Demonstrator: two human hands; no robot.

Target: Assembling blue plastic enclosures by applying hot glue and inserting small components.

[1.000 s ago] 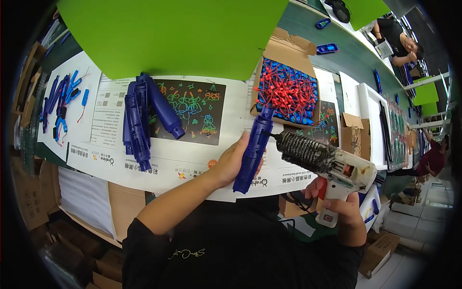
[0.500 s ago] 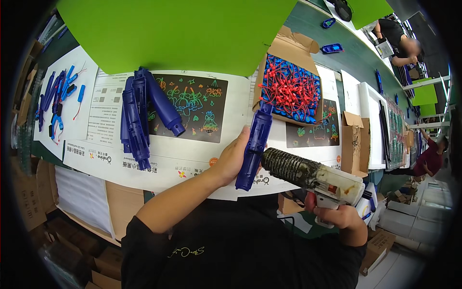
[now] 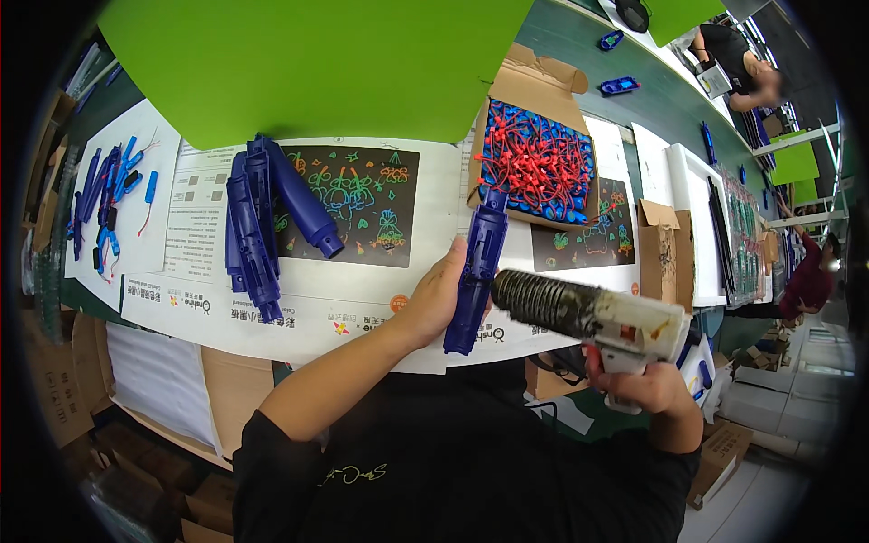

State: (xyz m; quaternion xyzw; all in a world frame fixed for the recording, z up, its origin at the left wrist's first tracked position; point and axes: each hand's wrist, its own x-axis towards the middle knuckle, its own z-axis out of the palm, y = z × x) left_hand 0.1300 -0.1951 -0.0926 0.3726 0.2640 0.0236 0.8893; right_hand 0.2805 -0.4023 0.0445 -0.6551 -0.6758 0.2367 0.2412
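In my left hand (image 3: 438,297) is a long dark-blue plastic half-shell (image 3: 482,258), tilted upright with its hollow, ribbed side showing. My fingers wrap behind it. My right hand (image 3: 646,387) grips the handle of a worn white hot glue gun (image 3: 638,328) with a dark, coiled, grimy barrel. The barrel's front end meets or nearly meets the shell's right side; its tip is too small to make out. Just beyond the shell stands an opened cardboard box (image 3: 540,80) filled with blue battery cells (image 3: 539,163) with red wires and connectors. Several more blue shells (image 3: 258,231) lie stacked to the left.
A green panel (image 3: 308,72) rises at the back of the paper-covered table (image 3: 362,303). Far left, wired blue cells and shells (image 3: 113,195) rest on white paper. To the right stand a brown carton (image 3: 665,258) and a white foam tray (image 3: 695,231). Another person (image 3: 738,68) sits beyond.
The glue gun's rear and my right hand have shifted slightly right, while its barrel stays by the shell. The view has moved a little; my left hand keeps its hold.
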